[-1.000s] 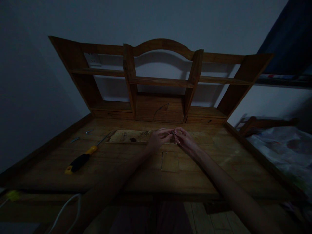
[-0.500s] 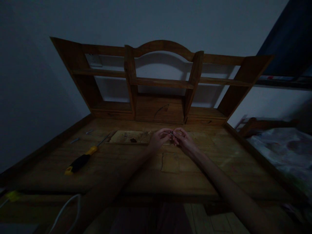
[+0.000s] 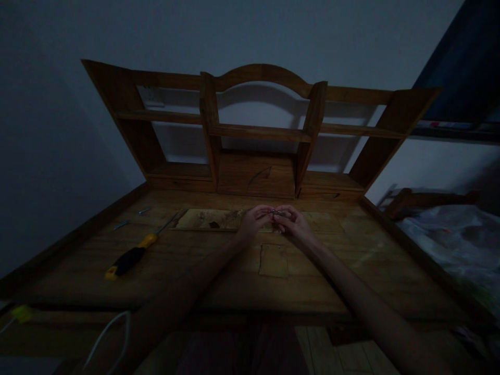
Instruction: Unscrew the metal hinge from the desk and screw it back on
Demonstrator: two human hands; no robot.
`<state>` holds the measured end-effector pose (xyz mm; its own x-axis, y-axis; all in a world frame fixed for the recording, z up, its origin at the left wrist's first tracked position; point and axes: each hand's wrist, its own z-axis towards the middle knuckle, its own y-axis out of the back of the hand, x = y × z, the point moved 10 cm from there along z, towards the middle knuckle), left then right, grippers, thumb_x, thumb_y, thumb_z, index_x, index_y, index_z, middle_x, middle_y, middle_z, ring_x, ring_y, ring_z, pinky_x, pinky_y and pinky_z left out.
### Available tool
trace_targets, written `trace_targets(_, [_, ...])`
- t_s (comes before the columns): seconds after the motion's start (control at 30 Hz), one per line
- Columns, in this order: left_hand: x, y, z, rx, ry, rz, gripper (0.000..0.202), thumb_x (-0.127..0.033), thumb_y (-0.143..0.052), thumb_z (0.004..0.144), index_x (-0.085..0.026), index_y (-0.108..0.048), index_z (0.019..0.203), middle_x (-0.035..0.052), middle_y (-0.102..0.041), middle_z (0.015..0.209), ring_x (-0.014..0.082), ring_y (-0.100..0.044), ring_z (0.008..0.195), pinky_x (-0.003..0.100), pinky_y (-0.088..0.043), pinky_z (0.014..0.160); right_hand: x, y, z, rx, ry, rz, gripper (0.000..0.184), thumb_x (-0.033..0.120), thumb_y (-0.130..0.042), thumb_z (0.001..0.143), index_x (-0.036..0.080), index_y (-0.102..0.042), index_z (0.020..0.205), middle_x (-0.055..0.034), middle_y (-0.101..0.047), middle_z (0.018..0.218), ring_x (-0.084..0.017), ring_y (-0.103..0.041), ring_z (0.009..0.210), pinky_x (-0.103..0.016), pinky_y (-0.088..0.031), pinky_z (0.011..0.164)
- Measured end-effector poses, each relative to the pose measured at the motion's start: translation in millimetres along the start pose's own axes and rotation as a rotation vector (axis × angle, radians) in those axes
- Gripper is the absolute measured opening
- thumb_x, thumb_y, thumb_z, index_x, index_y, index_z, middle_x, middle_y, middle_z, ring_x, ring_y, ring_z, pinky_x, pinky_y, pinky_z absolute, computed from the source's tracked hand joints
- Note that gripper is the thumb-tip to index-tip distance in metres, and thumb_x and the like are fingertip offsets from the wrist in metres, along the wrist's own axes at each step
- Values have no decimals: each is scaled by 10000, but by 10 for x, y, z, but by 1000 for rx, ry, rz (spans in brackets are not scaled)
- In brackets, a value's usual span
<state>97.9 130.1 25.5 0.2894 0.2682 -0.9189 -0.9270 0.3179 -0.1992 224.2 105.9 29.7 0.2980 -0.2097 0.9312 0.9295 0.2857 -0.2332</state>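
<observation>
A small, slim metal piece (image 3: 277, 212), perhaps a bolt, is held level between my two hands above the wooden desk. My left hand (image 3: 253, 223) pinches its left end with thumb and fingertips. At the other end, the fingers of my right hand (image 3: 292, 221) are closed on the same piece. Dim light hides its exact kind. Beneath both hands lies a long pale board (image 3: 226, 220) with dark stains. Closer to me, a thin square wooden piece (image 3: 273, 260) lies flat on the desk.
A black-and-yellow screwdriver (image 3: 130, 259) lies at the left, its shaft toward the board. Two small metal pieces, one nearer (image 3: 121, 225) and one farther (image 3: 143, 211), lie beyond it. A wooden shelf unit (image 3: 260, 133) stands along the back. A white cable (image 3: 127, 333) loops at the lower left.
The metal piece has turned between my fingers and now shows more of its length, lying sideways. My hands stay in nearly the same place.
</observation>
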Motion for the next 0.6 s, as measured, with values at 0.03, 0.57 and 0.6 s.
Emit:
trace_targets(0.03, [30,15,6,-10,11,-23,367,-350,-851,722,-144,-715,993,93,-758,1012,210,-714,968,361,-555,936,-4,17,4,-13,5,-16,349,350,-832,778,255,-636,1050,44,-669,804,-66,-473,507,-244,-377,527])
trace_targets(0.57, [97,28,-49,-78,186,-235,325,-258,-865,677,-125,-726,938,92,-762,938,205,-733,866,393,-561,953,38,103,-44,-81,-96,-167,419,431,-793,787,207,-759,1140,22,-628,669,-83,-423,503,-241,-268,476])
trace_targets(0.6, [95,28,-50,-78,186,-231,322,-261,-862,683,-126,-726,942,93,-762,943,204,-732,868,390,-561,950,47,100,-50,-86,-98,-171,421,434,-796,780,205,-763,1133,20,-630,671,-84,-421,502,-242,-263,473])
